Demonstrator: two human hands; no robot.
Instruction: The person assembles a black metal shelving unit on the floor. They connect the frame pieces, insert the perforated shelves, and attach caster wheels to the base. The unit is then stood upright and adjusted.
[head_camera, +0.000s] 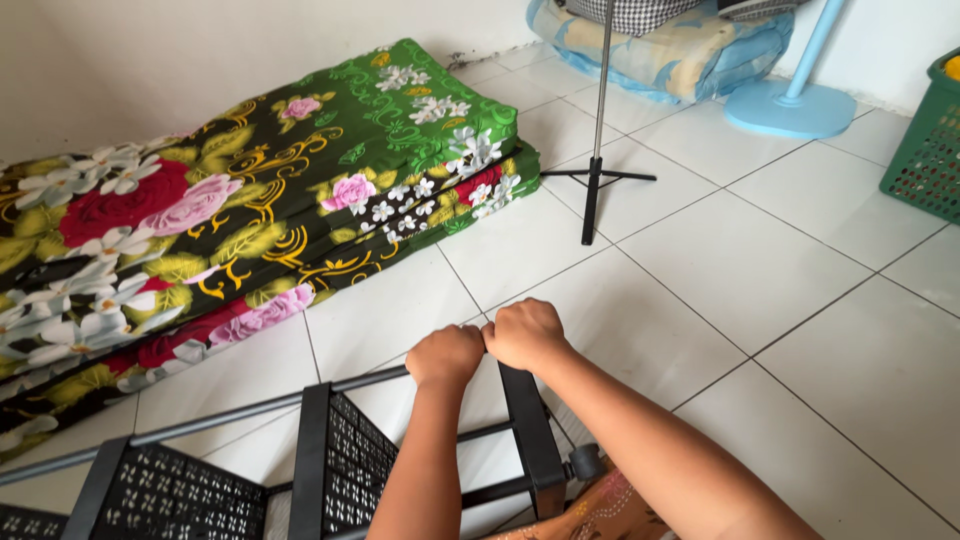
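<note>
Fists closed side by side, the left hand (445, 355) and right hand (525, 335) grip the top bar of a black rack (330, 460) just below them. It looks stiff and light, so its thin metal bars give the surest hold, not the perforated panels.

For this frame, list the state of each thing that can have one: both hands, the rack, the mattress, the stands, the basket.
Left hand: fisted around the rack's grey rod.
Right hand: fisted on the same rod, touching the left.
Black rack: tipped over on the floor, its perforated panels on edge.
Floral mattress: folded, lying flat by the wall.
Tripod stand: upright, legs spread.
Blue fan base: standing upright.
Green basket: upright, contents mostly out of view.
</note>
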